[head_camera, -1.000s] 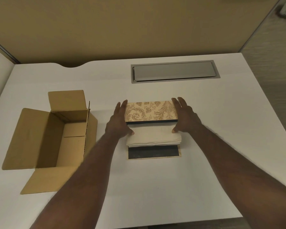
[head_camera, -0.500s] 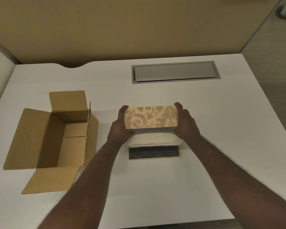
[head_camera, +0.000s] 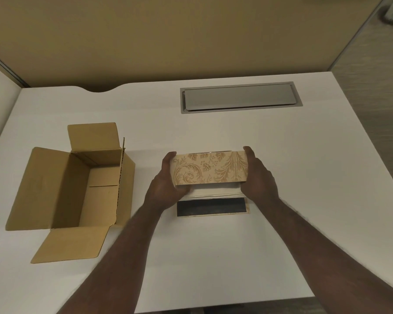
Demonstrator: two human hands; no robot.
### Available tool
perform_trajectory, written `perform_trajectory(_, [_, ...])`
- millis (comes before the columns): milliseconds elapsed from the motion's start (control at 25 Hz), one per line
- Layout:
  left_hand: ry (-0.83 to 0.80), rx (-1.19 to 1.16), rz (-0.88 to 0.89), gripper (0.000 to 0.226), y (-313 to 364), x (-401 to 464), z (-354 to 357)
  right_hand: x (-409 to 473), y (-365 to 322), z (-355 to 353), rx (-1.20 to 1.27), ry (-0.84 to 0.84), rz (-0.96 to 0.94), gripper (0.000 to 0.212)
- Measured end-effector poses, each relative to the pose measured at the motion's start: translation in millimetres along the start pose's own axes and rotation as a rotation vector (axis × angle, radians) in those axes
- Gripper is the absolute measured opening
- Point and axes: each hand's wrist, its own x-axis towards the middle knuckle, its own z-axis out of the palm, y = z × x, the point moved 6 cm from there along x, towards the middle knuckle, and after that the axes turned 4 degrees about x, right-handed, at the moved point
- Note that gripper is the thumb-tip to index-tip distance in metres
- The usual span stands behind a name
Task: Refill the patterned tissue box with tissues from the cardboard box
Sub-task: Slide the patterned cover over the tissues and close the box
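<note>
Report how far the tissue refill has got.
Done: the open brown cardboard box looks empty, and the white tissue stack sits on the dark flat base panel. In hand: left hand and right hand grip the ends of the tan floral-patterned tissue box cover above the stack. Left: seating the cover fully over the base.

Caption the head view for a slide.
Both hands hold the patterned cover over the tissue stack.
</note>
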Motion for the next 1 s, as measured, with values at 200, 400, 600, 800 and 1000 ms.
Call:
perform_trajectory(200, [0.003, 0.044, -0.002, 0.113, 0.7, -6.5, 5.6, -9.7, 1.6, 3.7, -0.034, 0.009, 0.037, 0.098])
perform_trajectory(400, [0.098, 0.156, -0.046, 0.104, -4.3, -19.1, 7.8, -22.2, 4.5, 2.7, -0.037, 0.020, -0.047, 0.084])
perform_trajectory(600, [0.112, 0.196, -0.063, 0.097, -6.2, -26.5, 11.4, -27.9, 11.1, -1.7, 0.103, -0.065, -0.208, 0.089])
perform_trajectory(800, [0.124, 0.194, -0.067, 0.091, -5.4, -32.0, 13.4, -29.0, 17.1, -5.3, 0.250, -0.200, -0.209, 0.110])
perform_trajectory(1000, [0.088, 0.199, -0.027, 0.104, -4.8, -38.3, 14.5, -33.0, 22.4, -0.7, 0.197, -0.133, -0.146, 0.096])
